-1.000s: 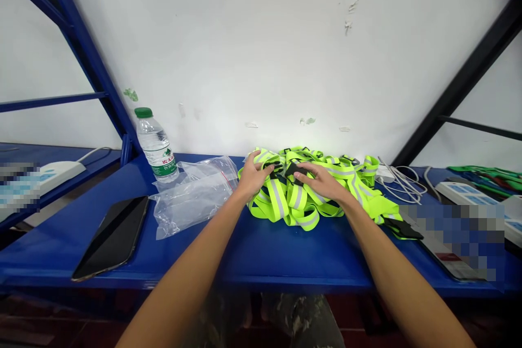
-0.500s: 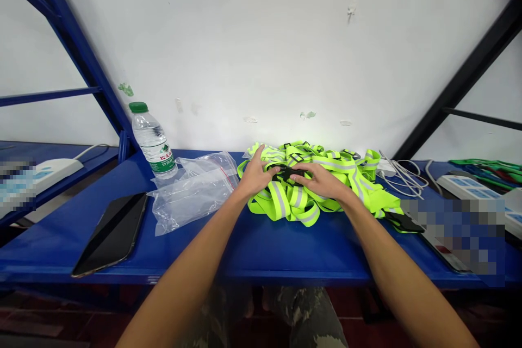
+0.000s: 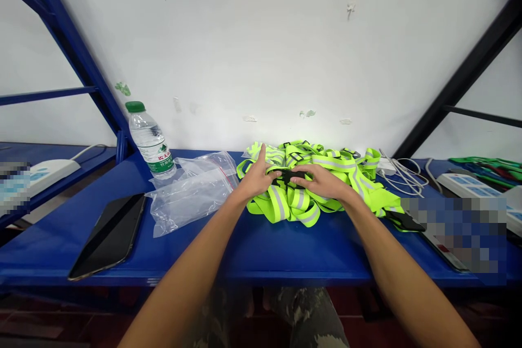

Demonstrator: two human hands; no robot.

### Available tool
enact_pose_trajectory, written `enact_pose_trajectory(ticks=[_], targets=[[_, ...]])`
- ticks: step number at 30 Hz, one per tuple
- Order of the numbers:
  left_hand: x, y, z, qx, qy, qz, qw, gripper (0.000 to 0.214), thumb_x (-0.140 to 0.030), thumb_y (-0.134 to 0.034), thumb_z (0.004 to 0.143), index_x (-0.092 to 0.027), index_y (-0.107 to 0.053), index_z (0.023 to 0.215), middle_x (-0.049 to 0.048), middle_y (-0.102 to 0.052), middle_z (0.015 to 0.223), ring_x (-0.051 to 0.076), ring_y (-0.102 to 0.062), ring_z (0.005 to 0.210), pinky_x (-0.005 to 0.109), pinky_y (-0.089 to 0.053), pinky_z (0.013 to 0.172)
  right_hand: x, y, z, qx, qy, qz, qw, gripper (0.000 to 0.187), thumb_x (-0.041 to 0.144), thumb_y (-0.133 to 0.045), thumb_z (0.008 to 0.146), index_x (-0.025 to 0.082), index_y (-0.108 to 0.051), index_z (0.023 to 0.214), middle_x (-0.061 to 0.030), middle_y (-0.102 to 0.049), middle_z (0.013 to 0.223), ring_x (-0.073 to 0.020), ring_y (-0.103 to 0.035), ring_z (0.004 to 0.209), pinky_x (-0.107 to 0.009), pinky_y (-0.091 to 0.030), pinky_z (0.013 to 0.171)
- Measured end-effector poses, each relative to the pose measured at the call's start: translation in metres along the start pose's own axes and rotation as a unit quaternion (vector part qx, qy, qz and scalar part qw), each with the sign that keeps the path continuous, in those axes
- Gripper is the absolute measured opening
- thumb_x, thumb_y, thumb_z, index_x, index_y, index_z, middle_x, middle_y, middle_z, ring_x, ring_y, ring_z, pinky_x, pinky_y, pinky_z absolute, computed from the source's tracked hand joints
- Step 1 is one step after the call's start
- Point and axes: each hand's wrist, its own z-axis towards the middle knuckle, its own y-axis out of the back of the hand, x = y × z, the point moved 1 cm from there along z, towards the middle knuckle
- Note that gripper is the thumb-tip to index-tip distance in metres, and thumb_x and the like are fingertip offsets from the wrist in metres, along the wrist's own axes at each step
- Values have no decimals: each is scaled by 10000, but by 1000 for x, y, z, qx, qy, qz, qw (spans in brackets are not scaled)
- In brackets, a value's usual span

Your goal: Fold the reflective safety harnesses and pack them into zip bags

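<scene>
A tangled heap of neon-yellow reflective straps (image 3: 326,185) with grey bands and black buckles lies at the back of the blue shelf (image 3: 261,253). My left hand (image 3: 256,176) rests on the heap's left side, pinching one end of a black buckle (image 3: 290,176) while its index finger points up. From the right, my right hand (image 3: 322,182) grips the other end of the same buckle. Both hands meet over the middle of the heap.
Clear plastic bags (image 3: 191,193) lie left of the heap, with a water bottle (image 3: 150,140) behind them and a dark phone (image 3: 108,236) near the front edge. White cables (image 3: 402,176) and power strips (image 3: 468,187) sit to the right. A wall closes the back.
My two hands have drawn together over the heap and closed on the black buckle from both sides. The view has shifted slightly.
</scene>
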Motion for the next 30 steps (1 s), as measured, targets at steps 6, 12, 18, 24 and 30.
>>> enact_pose_trajectory(ticks=[6,12,18,24,30], targets=[[4,-5,2,57,8,-92,994,1117,-220,-794,675,-151,-117,1561,-51,-633,684,130,-551,647,245,-474,700,2,2,0,10,2,23,1000,324,420,-589,888,203,-725,1086,-86,-742,1043,-288,-675,952,-398,-520,821],[-6,-6,0,23,11,-147,989,924,-233,-835,626,-137,-432,1452,14,-674,778,189,-624,805,267,-493,780,1,3,-2,0,-3,34,999,319,418,-631,857,221,-728,1088,-82,-730,1099,-295,-662,1005,-422,-500,891],[-10,-6,-2,27,-22,-37,999,837,-282,-845,611,-139,-534,1374,9,-641,717,248,-628,906,302,-466,844,5,3,-3,33,7,0,999,334,431,-603,877,208,-720,1096,-87,-733,1062,-275,-664,934,-377,-495,809],[-13,-8,-4,2,-54,-6,999,777,-361,-809,675,-141,-540,1370,-21,-583,645,230,-613,822,308,-452,832,7,1,-1,31,24,16,999,275,386,-594,889,203,-725,1048,-75,-740,988,-235,-646,837,-344,-472,749],[-7,-15,-5,3,-87,65,994,723,-471,-697,786,-126,-513,1395,-60,-466,531,171,-515,621,272,-449,730,9,-3,-1,53,32,0,998,247,354,-554,913,196,-708,1024,-52,-730,918,-187,-610,739,-295,-426,666]])
